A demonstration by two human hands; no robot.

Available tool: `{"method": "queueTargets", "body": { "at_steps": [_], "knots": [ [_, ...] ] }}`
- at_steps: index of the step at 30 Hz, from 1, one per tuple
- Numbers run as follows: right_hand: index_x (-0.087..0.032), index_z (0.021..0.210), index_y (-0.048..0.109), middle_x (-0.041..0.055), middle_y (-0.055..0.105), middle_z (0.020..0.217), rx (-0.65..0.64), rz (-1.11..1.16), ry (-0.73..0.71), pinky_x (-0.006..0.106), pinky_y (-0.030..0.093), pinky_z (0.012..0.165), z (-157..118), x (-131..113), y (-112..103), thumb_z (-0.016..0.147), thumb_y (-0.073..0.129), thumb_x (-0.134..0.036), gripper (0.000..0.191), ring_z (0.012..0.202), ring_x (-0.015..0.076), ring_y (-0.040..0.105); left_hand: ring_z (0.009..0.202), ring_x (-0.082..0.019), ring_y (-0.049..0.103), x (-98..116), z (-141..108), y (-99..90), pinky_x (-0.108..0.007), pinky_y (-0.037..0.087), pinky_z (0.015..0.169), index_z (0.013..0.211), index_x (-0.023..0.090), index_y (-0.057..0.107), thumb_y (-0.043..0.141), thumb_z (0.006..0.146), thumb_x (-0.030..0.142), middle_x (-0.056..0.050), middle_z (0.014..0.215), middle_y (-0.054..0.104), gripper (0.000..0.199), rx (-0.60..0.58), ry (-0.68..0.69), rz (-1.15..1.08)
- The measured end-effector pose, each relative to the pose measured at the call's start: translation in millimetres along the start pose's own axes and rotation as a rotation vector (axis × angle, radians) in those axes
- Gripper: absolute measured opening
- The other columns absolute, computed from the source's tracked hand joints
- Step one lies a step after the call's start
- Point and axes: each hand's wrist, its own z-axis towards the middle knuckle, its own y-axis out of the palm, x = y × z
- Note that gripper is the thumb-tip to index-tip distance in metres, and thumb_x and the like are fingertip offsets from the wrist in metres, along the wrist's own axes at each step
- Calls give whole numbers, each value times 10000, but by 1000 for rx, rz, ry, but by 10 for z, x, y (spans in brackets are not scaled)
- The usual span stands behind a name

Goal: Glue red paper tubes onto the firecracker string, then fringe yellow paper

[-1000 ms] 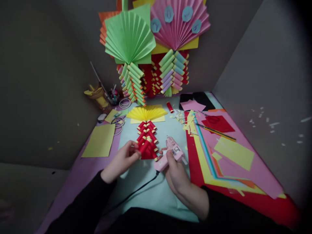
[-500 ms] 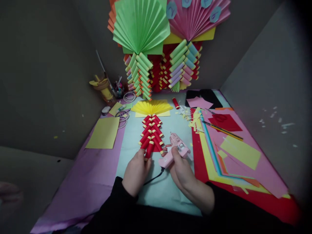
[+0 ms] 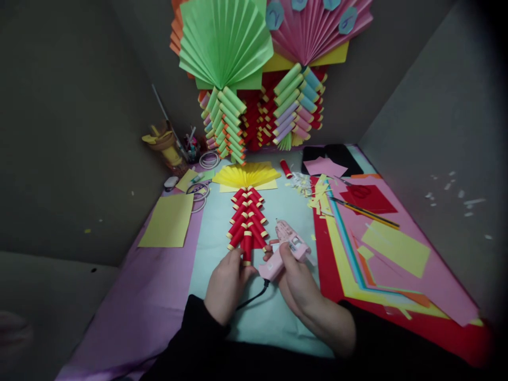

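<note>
A paper firecracker string made of red paper rolls with pale yellow ends hangs below a yellow folded paper fan, all lying flat. The lowest red paper roll sits nearly straight, in the middle under the slanted pairs. My left hand is closed at this roll, fingers against its left side and thumb by its bottom end. In my right hand is a pink hot glue gun, its nozzle pointing up and away. Fingertips of that hand show close to the string's right edge.
Finished paper firecracker hangings with a green fan and a pink fan stand at the back. Coloured paper sheets, a pencil and paper scraps lie right. A yellow sheet, tape rings and a glue-gun cord are around.
The lowest red roll has turned from tilted to nearly straight and shifted right. My left hand has slid slightly down and right along it. The glue gun stays in my right hand.
</note>
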Motion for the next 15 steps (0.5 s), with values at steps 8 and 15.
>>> {"method": "queueTargets", "body": {
  "at_steps": [8,15],
  "knots": [
    [-216,945,608,0,647,705,14,-15,23,328,497,614,-2,13,9,717,721,-476,363,635,184,592,898,-254,652,45,-6,-69,-376,532,756,1118,168,527,615,814,317,-111,984,659,351,4,26,45],
    [-222,974,594,-10,635,685,6,-6,-18,327,485,598,-28,15,-14,725,720,-458,365,617,181,588,829,-224,660,-20,-199,-460,-345,523,726,1123,206,566,542,849,287,-98,992,673,287,-137,24,48]
  ]
}}
